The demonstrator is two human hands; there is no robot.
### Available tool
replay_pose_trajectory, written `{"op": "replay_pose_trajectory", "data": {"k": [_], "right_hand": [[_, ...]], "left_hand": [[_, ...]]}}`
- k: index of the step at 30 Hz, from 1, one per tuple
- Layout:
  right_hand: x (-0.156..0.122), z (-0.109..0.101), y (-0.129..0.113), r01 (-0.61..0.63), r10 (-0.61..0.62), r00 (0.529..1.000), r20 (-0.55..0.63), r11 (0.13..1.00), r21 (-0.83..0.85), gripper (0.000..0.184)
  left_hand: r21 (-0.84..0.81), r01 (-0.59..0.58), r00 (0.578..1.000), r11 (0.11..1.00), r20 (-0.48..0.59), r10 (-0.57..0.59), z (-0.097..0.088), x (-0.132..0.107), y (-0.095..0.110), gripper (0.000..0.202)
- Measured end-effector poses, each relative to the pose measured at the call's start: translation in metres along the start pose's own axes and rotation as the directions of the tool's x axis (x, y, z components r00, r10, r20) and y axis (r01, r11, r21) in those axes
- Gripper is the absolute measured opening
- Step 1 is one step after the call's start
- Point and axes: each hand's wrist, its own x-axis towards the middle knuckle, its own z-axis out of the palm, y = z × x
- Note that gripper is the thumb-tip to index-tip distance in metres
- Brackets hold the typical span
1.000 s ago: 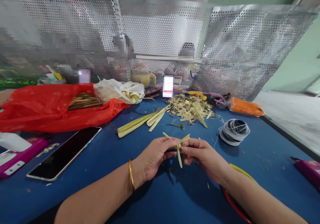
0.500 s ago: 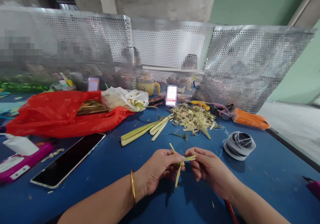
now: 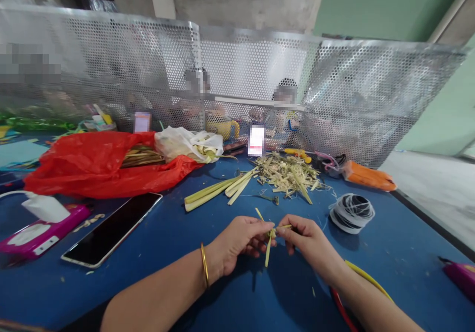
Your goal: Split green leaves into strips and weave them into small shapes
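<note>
Above the blue table [image 3: 159, 292], my left hand [image 3: 243, 240] pinches a small bundle of crossed pale-green plant strips [image 3: 267, 253] between thumb and fingers. One strip end points up and away, another hangs down toward me. My right hand [image 3: 306, 233] is closed in a pinch on a third strip end, at the right side of the same piece. Fingers partly cover the middle where the strips cross. Beyond my hands lie longer cut strips [image 3: 211, 193] and a heap of plant scraps [image 3: 287, 173].
Right of my hands stands a spool of white thread [image 3: 352, 213], with an orange packet [image 3: 369, 175] behind. On the left are a phone [image 3: 111, 230], a magenta power strip [image 3: 44, 230] and a red plastic bag [image 3: 89, 166]. A perforated metal screen [image 3: 256, 65] closes the back; people sit beyond it.
My right thumb and fingers have closed on the strip end pointing right, which stuck out freely before. The view has shifted slightly, and a yellow cord shows beside my right forearm.
</note>
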Motion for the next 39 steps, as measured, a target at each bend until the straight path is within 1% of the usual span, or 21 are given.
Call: {"op": "replay_pose_trajectory", "data": {"k": [3,4,6,8,9,10,12,15,18,21,23,25,26,27,29,30,31,33,35,37,39], "right_hand": [[0.001,-0.001,-0.004,0.011,-0.011,1.0,0.001,0.999,-0.04,0.025],[0.0,-0.004,-0.007,0.018,-0.021,0.999,-0.044,0.997,-0.079,0.024],[-0.005,-0.015,-0.014,0.033,-0.078,0.978,-0.194,0.973,-0.229,0.03],[-0.018,-0.032,-0.019,0.011,-0.183,0.928,-0.325,0.885,-0.466,0.039],[-0.028,-0.042,-0.019,-0.028,-0.198,0.922,-0.334,0.823,-0.567,0.039],[-0.04,-0.052,-0.016,-0.084,-0.176,0.928,-0.327,0.758,-0.647,0.036],[-0.068,-0.065,-0.006,-0.183,-0.063,0.955,-0.29,0.645,-0.742,0.035],[-0.107,-0.07,0.016,-0.276,0.091,0.959,-0.267,0.499,-0.822,0.036],[-0.122,-0.061,0.028,-0.281,0.14,0.96,-0.244,0.45,-0.847,0.051],[-0.114,-0.054,0.027,-0.293,0.173,0.955,-0.242,0.409,-0.864,0.071],[-0.107,-0.055,0.023,-0.32,0.183,0.946,-0.266,0.416,-0.851,0.074],[-0.105,-0.059,0.021,-0.37,0.202,0.929,-0.311,0.477,-0.797,0.07],[-0.106,-0.06,0.02,-0.391,0.208,0.92,-0.332,0.541,-0.745,0.065],[-0.108,-0.061,0.019,-0.389,0.209,0.918,-0.337,0.639,-0.663,0.061],[-0.109,-0.06,0.014,-0.313,0.197,0.931,-0.307,0.864,-0.394,0.058],[-0.107,-0.057,0.009,-0.246,0.185,0.945,-0.269,0.946,-0.212,0.06],[-0.103,-0.053,0.004,-0.182,0.169,0.957,-0.236,0.983,-0.032,0.061],[-0.086,-0.043,-0.011,-0.084,0.125,0.98,-0.153,0.965,0.25,0.057],[-0.062,-0.031,-0.025,0.006,0.046,0.994,-0.097,0.879,0.476,0.057],[-0.036,-0.021,-0.034,-0.02,0.032,0.999,-0.013,0.831,0.555,0.05],[-0.016,-0.014,-0.034,-0.069,0.04,0.997,0.062,0.806,0.588,0.044]], "left_hand": [[0.063,-0.028,0.999,0.998,-0.037,0.03,0.001,-0.002,0.001,0.022],[0.085,-0.048,0.997,0.995,-0.063,0.053,0.001,-0.002,0.001,0.018],[0.111,-0.077,0.99,0.991,-0.109,0.089,0.0,-0.002,0.003,0.016],[0.121,-0.088,0.985,0.989,-0.138,0.105,-0.001,-0.002,0.005,0.015],[0.122,-0.085,0.984,0.989,-0.144,0.103,-0.002,-0.002,0.006,0.015],[0.126,-0.082,0.983,0.989,-0.151,0.1,-0.003,-0.002,0.007,0.016],[0.132,-0.08,0.981,0.988,-0.164,0.101,-0.004,-0.002,0.009,0.017],[0.123,-0.076,0.978,0.989,-0.186,0.098,-0.005,-0.003,0.012,0.017],[0.116,-0.077,0.976,0.99,-0.192,0.099,-0.005,-0.004,0.013,0.016],[0.101,-0.082,0.978,0.991,-0.183,0.099,-0.005,-0.005,0.015,0.019],[0.077,-0.089,0.976,0.993,-0.192,0.103,-0.006,-0.006,0.016,0.022],[0.057,-0.11,0.97,0.992,-0.211,0.12,-0.008,-0.008,0.018,0.025],[0.05,-0.124,0.967,0.991,-0.22,0.132,-0.01,-0.008,0.02,0.025],[0.043,-0.137,0.962,0.99,-0.231,0.144,-0.011,-0.007,0.021,0.025],[0.012,-0.154,0.956,0.988,-0.252,0.152,-0.015,-0.004,0.026,0.022],[-0.038,-0.141,0.959,0.989,-0.255,0.127,-0.016,0.0,0.03,0.02],[-0.102,-0.115,0.964,0.988,-0.25,0.086,-0.017,0.005,0.033,0.018],[-0.273,-0.02,0.978,0.962,-0.206,-0.038,-0.018,0.016,0.039,0.014],[-0.323,0.014,0.973,0.946,-0.212,-0.087,-0.019,0.028,0.042,0.011],[-0.335,-0.005,0.962,0.942,-0.26,-0.087,-0.021,0.036,0.043,0.011],[-0.333,-0.058,0.945,0.941,-0.322,-0.056,-0.025,0.041,0.04,0.012]]}}
